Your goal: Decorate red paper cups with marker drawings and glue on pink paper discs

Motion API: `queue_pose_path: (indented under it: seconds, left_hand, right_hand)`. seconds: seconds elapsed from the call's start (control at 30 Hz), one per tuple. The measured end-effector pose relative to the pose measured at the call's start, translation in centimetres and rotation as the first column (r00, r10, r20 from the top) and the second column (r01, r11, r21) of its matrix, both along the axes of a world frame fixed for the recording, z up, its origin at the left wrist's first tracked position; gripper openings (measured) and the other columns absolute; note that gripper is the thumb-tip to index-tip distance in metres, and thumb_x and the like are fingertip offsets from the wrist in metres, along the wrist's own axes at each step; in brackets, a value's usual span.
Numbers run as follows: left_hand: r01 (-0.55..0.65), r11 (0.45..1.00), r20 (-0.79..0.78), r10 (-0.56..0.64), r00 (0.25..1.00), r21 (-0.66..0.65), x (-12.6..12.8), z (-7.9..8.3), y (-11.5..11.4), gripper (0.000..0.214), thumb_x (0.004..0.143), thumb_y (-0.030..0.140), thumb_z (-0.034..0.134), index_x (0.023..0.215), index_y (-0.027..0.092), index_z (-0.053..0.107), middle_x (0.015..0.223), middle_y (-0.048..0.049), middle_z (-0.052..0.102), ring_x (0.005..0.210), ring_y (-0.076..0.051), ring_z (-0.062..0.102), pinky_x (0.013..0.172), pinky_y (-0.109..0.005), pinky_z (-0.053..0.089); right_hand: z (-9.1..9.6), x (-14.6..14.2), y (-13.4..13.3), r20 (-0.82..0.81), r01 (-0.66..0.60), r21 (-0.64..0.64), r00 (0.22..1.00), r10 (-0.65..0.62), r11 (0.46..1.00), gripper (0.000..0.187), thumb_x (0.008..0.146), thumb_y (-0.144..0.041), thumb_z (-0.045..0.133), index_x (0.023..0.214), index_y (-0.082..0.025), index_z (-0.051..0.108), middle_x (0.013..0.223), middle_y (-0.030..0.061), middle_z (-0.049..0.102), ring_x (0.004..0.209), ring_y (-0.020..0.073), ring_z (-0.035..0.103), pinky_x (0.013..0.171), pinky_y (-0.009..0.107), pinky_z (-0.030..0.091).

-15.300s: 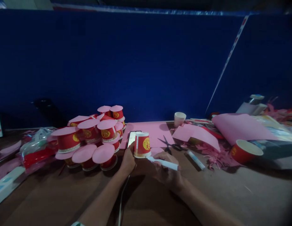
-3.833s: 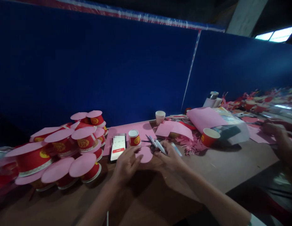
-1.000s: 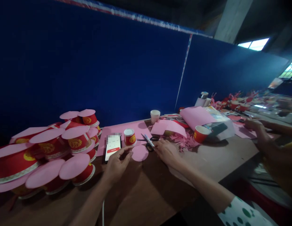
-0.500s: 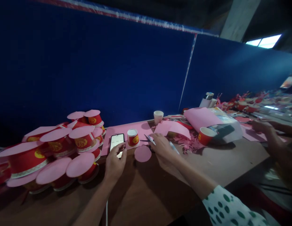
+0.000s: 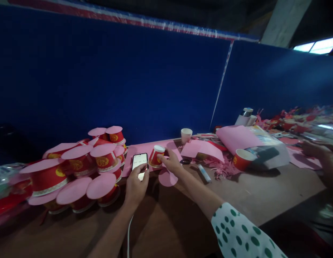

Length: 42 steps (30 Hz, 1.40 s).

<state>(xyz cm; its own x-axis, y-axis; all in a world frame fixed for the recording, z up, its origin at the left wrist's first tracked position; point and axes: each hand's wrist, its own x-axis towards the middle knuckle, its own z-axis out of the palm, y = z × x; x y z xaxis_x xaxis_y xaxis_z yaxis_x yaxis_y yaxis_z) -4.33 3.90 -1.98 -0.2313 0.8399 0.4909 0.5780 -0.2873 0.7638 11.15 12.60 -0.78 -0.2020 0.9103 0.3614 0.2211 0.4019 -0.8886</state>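
Note:
A red paper cup [image 5: 155, 159] with a gold emblem stands bottom up, slightly tilted, on pink paper. My right hand [image 5: 170, 163] has its thumb and fingers around the cup's right side. My left hand [image 5: 136, 182] lies over the lower end of a lit phone [image 5: 140, 163], thumb and fingers apart and holding nothing. Below the cup is a pink paper disc [image 5: 168, 178], partly shaded by my right arm. Scissors [image 5: 184, 162] show only a dark handle beyond my right hand. A white glue stick [image 5: 204, 173] lies to their right.
Red cups topped with pink discs [image 5: 102, 186] are stacked at left. A white cup [image 5: 186, 135], pink sheets [image 5: 202, 149], shredded pink paper [image 5: 218, 168] and another red cup [image 5: 244, 159] lie rightward. A co-worker's hand [image 5: 314, 148] is at far right. A blue partition [image 5: 129, 79] stands behind.
My right hand has left the scissors and moved left onto the red cup, which now tilts. My left hand stays by the phone. The view has shifted slightly left.

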Motion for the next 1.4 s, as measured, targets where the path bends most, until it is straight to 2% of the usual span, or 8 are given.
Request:
queue_pose_path:
  seconds: [0.23, 0.5, 0.87, 0.97, 1.07, 1.17, 1.27, 1.4]
  left_hand:
    - [0.007, 1.0, 0.075, -0.008, 0.997, 0.012, 0.5, 0.4, -0.2, 0.043, 0.082, 0.038, 0.053, 0.118, 0.014, 0.049, 0.115, -0.0149, 0.058, 0.104, -0.024, 0.058, 0.09, -0.041, 0.047]
    - [0.146, 0.988, 0.201, -0.133, 0.97, -0.053, 1.1, 1.1, -1.0, 0.045, 0.082, 0.04, 0.053, 0.119, 0.015, 0.046, 0.119, -0.0143, 0.054, 0.109, -0.024, 0.055, 0.092, -0.043, 0.045]
    - [0.395, 0.911, 0.164, -0.375, 0.912, -0.116, 1.0, 1.0, -1.3, 0.071, 0.074, 0.035, 0.065, 0.134, 0.019, 0.032, 0.132, -0.0147, 0.046, 0.123, -0.026, 0.044, 0.102, -0.044, 0.035]
    - [0.428, 0.897, 0.203, -0.401, 0.893, -0.111, 0.9, 1.3, -1.5, 0.064, 0.077, 0.037, 0.061, 0.134, 0.02, 0.034, 0.129, -0.0141, 0.049, 0.12, -0.026, 0.047, 0.101, -0.044, 0.036]
    - [0.399, 0.915, 0.255, -0.373, 0.892, -0.057, 0.7, 1.4, -1.5, 0.052, 0.085, 0.04, 0.049, 0.131, 0.019, 0.038, 0.123, -0.0137, 0.054, 0.114, -0.024, 0.051, 0.097, -0.042, 0.039]
    - [0.261, 0.965, 0.287, -0.246, 0.926, -0.015, 0.8, 1.3, -1.4, 0.044, 0.089, 0.041, 0.041, 0.126, 0.018, 0.042, 0.114, -0.0123, 0.059, 0.106, -0.022, 0.056, 0.09, -0.039, 0.044]
    - [0.14, 0.99, 0.268, -0.129, 0.955, -0.021, 0.9, 1.0, -1.2, 0.04, 0.088, 0.041, 0.041, 0.119, 0.017, 0.049, 0.106, -0.011, 0.063, 0.098, -0.022, 0.059, 0.086, -0.039, 0.046]
    - [0.081, 0.997, 0.249, -0.078, 0.965, -0.001, 0.6, 1.0, -0.9, 0.034, 0.086, 0.041, 0.047, 0.108, 0.018, 0.057, 0.1, -0.0101, 0.065, 0.093, -0.023, 0.061, 0.084, -0.039, 0.047]
  right_hand:
    - [-0.1, 0.5, -1.9, -0.268, -0.187, -0.096, 0.951, 0.155, 0.978, 0.041, 0.074, -0.045, 0.061, 0.103, -0.017, 0.055, 0.095, 0.0063, 0.067, 0.091, 0.0201, 0.063, 0.08, 0.033, 0.051]
    - [0.5, 0.9, -4.2, -0.346, -0.263, -0.127, 0.915, 0.206, 0.956, 0.036, 0.071, -0.041, 0.065, 0.098, -0.018, 0.058, 0.089, 0.0037, 0.066, 0.089, 0.0204, 0.063, 0.082, 0.035, 0.049]
    - [-0.5, 2.5, -6.3, -0.106, -0.259, -0.141, 0.964, 0.246, 0.956, 0.045, 0.072, -0.032, 0.068, 0.114, -0.02, 0.055, 0.107, 0.007, 0.063, 0.094, 0.0221, 0.06, 0.075, 0.033, 0.05]
    - [0.1, 3.0, -7.2, -0.069, -0.266, -0.122, 0.963, 0.259, 0.956, 0.047, 0.073, -0.032, 0.068, 0.117, -0.021, 0.053, 0.11, 0.007, 0.062, 0.096, 0.0215, 0.059, 0.075, 0.032, 0.049]
    - [0.6, 3.0, -8.1, -0.048, -0.259, -0.102, 0.966, 0.255, 0.96, 0.048, 0.075, -0.031, 0.067, 0.119, -0.023, 0.051, 0.113, 0.006, 0.06, 0.094, 0.0203, 0.058, 0.075, 0.031, 0.048]
    - [0.9, 2.7, -8.0, -0.005, -0.202, -0.029, 0.979, 0.202, 0.979, 0.047, 0.072, -0.027, 0.068, 0.116, -0.022, 0.052, 0.112, 0.0059, 0.06, 0.097, 0.0211, 0.056, 0.081, 0.034, 0.046]
    - [0.9, 2.4, -6.6, 0.019, -0.095, 0.036, 0.995, 0.095, 0.995, 0.047, 0.073, -0.025, 0.066, 0.116, -0.022, 0.049, 0.113, 0.0062, 0.059, 0.097, 0.0211, 0.056, 0.084, 0.035, 0.045]
    - [0.9, 2.5, -3.2, 0.099, 0.025, 0.123, 0.994, -0.037, 0.992, 0.053, 0.074, -0.028, 0.063, 0.122, -0.019, 0.043, 0.116, 0.0089, 0.056, 0.1, 0.0219, 0.055, 0.088, 0.037, 0.043]
